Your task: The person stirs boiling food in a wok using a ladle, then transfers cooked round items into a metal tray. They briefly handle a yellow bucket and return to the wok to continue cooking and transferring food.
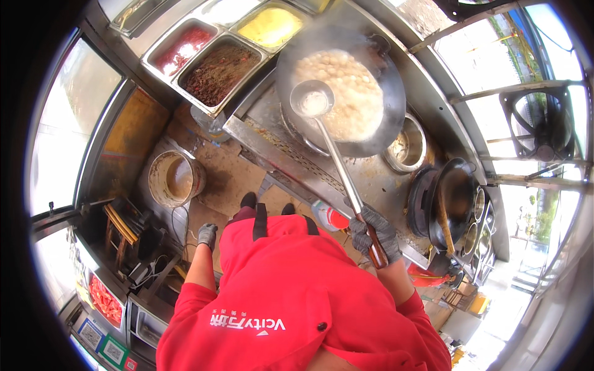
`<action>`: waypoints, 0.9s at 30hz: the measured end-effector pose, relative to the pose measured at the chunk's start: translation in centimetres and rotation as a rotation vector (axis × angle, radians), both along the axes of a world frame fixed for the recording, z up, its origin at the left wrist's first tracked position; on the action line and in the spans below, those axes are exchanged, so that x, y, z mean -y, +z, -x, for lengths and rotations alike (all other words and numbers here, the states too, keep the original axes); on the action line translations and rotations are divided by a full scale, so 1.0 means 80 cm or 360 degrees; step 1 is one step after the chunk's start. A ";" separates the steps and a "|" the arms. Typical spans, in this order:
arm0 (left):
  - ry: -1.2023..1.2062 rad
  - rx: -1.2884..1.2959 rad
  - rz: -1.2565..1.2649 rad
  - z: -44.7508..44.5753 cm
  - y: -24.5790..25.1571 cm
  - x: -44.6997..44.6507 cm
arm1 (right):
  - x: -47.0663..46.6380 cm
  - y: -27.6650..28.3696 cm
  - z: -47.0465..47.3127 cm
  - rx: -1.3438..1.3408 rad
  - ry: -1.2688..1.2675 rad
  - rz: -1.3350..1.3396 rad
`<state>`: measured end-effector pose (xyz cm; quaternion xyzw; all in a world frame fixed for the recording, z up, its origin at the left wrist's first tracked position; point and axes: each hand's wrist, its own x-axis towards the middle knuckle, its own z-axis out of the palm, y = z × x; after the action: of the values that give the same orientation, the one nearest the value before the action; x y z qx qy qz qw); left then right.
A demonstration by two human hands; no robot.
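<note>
My right hand (377, 232), in a grey knitted glove, grips the brown wooden end of a long metal ladle (336, 153). The ladle's bowl is over the left part of a large steaming wok (394, 92), with pale liquid in it. Inside the wok is a pale, bubbling broth with many round pieces (357, 99); what they are I cannot tell. My left hand (207, 234), gloved alike, hangs low at my left side with its fingers curled and nothing visible in it.
Metal trays of dark seasoning (218, 69), red food (183, 46) and yellow food (270, 25) adjoin the stove (278, 134). Right of the wok stand a metal pot (420, 150) and a second wok (457, 199). A dirty bucket (197, 181) is on the floor at left.
</note>
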<state>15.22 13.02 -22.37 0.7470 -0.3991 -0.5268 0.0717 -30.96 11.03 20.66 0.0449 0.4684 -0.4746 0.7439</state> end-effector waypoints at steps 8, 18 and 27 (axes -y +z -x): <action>-0.0849 0.0410 0.0371 0.019 -0.010 -0.006 | 0.026 0.030 -0.037 -0.0034 0.0520 0.0103; 0.0049 0.0197 -0.0193 0.005 0.050 -0.045 | 0.093 -0.023 -0.156 -0.0752 0.1638 0.0321; -0.0493 0.0460 0.0080 -0.044 -0.008 -0.146 | 0.118 -0.065 -0.200 -0.2209 0.1776 0.2036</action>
<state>18.72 24.67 -23.03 0.7425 -0.5283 -0.4089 -0.0494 -14.93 1.62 15.49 -0.8448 0.4069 -0.1484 0.3143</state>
